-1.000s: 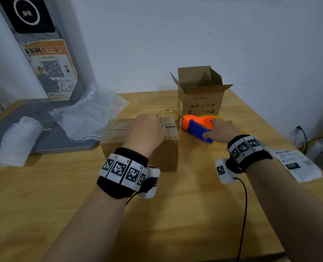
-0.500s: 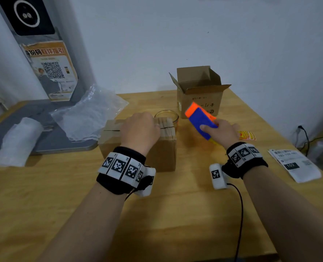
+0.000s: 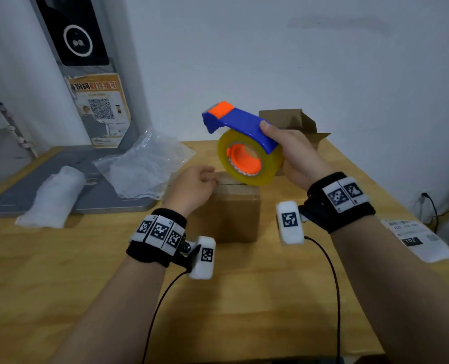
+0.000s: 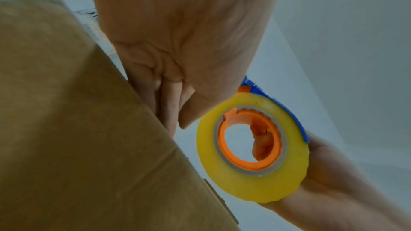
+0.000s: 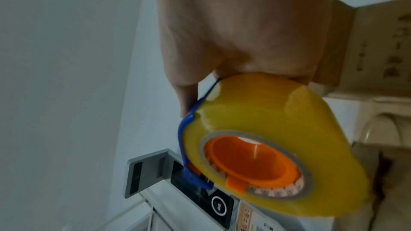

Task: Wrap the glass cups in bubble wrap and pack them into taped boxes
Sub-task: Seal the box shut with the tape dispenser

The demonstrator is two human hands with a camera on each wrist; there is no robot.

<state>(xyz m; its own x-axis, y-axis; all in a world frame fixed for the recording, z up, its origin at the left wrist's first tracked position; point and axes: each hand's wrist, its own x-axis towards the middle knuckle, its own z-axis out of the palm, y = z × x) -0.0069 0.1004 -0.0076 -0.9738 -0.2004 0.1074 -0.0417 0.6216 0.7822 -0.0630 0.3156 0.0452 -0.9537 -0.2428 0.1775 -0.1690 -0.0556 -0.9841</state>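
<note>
Cardboard flaps on the near box [image 3: 227,206] lie folded shut, with a bare seam showing along the top and no tape across it that I can see. The left hand [image 3: 192,187] rests on that top, fingers [image 4: 165,97] bent over the edge to keep the flaps down. The right hand [image 3: 294,156] holds the tape dispenser [image 3: 244,143] in the air just above the box, thumb on the blue handle and the other fingers wrapped behind the yellow roll.

Judging from this, one box is closed and about to be sealed. A second box [image 3: 297,124] stands open at the far side of the worktop [image 3: 244,298], so it is not yet filled. A sheet of bubble wrap [image 3: 144,166] and a white wrapped bundle [image 3: 55,198] lie to the left; what the bundle contains is hidden. No bare glass cup is clearly visible.
</note>
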